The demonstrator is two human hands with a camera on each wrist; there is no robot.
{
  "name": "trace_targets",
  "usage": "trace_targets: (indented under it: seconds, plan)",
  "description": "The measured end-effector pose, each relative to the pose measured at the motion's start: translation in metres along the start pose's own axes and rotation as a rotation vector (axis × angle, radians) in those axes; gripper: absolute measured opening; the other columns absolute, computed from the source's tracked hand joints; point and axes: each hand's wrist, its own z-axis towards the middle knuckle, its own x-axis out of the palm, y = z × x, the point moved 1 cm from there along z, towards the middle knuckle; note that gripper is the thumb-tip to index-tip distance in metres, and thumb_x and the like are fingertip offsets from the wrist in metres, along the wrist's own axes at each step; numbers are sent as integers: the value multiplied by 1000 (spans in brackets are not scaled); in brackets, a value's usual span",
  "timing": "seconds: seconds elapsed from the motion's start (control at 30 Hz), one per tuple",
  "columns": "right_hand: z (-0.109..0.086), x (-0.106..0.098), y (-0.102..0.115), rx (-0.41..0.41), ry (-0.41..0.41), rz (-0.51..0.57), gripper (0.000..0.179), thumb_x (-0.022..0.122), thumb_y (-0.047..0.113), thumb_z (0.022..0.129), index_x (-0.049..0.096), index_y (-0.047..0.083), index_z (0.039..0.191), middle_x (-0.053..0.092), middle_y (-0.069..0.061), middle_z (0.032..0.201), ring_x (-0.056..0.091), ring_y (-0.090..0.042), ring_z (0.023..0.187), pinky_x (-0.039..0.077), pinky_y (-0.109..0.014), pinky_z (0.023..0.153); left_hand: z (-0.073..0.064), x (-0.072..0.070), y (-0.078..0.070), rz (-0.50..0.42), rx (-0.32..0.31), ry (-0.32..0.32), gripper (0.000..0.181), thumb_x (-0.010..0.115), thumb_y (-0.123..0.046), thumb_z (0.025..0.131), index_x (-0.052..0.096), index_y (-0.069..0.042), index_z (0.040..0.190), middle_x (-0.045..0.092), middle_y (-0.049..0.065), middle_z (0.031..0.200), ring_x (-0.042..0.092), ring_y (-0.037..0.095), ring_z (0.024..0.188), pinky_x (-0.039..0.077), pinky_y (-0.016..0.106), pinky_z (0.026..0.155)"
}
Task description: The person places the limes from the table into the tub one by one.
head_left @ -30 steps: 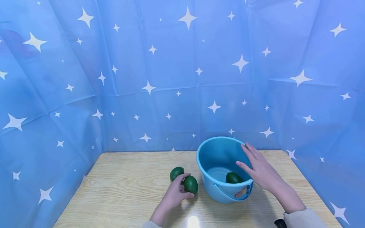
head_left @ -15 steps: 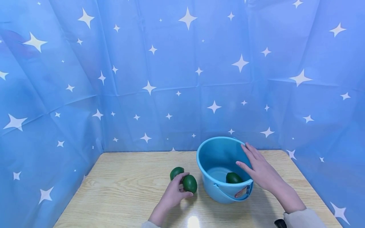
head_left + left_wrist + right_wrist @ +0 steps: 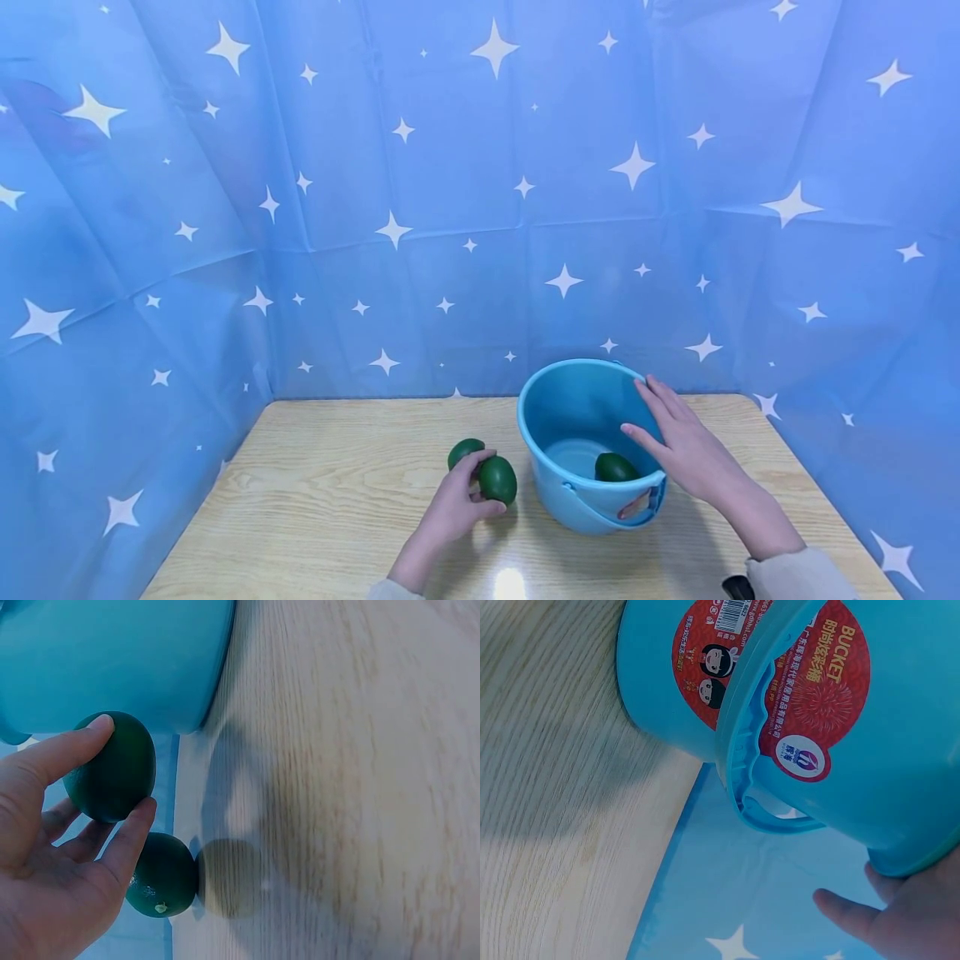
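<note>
My left hand pinches a dark green lime between thumb and fingers, just left of the bucket. In the left wrist view the held lime shows whole between thumb and fingertips. A second lime lies on the table behind that hand, partly hidden by it; its stem end faces the left wrist camera. The blue bucket stands upright with another lime at its bottom. Against the bucket's right rim rests my right hand, fingers extended and thumb over the opening.
The pale wood table runs to a blue star-printed curtain behind and at both sides. The bucket's handle hangs down at the front. A red label is on its outside.
My left hand has shifted very slightly left and up in the head view, with the lime in its fingers. My right hand and the bucket keep their places.
</note>
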Motion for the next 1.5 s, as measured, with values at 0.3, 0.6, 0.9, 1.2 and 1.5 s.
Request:
trace_targets:
  seconds: [0.3, 0.6, 0.9, 1.2, 1.5]
  plan:
    - [0, 0, 0, -3, -7, -1, 79, 52, 49, 101, 20, 6, 159, 17, -25, 164, 20, -51, 147, 26, -76, 109, -1, -2, -1, -3, 7, -7, 76, 81, -13, 82, 44, -11, 148, 42, 22, 151, 52, 43, 131, 58, 44, 97]
    - [0, 0, 0, 2, -5, -4, 79, 52, 49, 101, 20, 6, 159, 18, -26, 163, 20, -51, 147, 26, -77, 109, -1, -3, -3, 3, 12, -24, 76, 82, -13, 81, 45, -11, 147, 45, 21, 147, 55, 41, 127, 58, 44, 96]
    - [0, 0, -1, -2, -6, 0, 79, 52, 49, 101, 20, 7, 159, 17, -25, 164, 20, -51, 147, 26, -77, 109, -3, -5, -7, -31, 15, -27, 77, 82, -11, 80, 44, -10, 148, 45, 21, 147, 54, 43, 128, 57, 44, 98]
    - [0, 0, 0, -6, -8, -5, 79, 51, 50, 101, 21, 5, 159, 18, -26, 163, 21, -52, 147, 27, -76, 109, -4, -7, -7, -22, 24, -36, 76, 82, -13, 81, 45, -12, 147, 46, 20, 146, 56, 42, 126, 57, 44, 97]
    - [-1, 0, 0, -1, -9, -3, 79, 51, 50, 101, 20, 6, 159, 18, -26, 163, 20, -52, 147, 27, -77, 109, -4, -9, -9, -5, 19, -51, 76, 82, -15, 80, 46, -13, 146, 48, 19, 144, 55, 43, 127, 57, 46, 98]
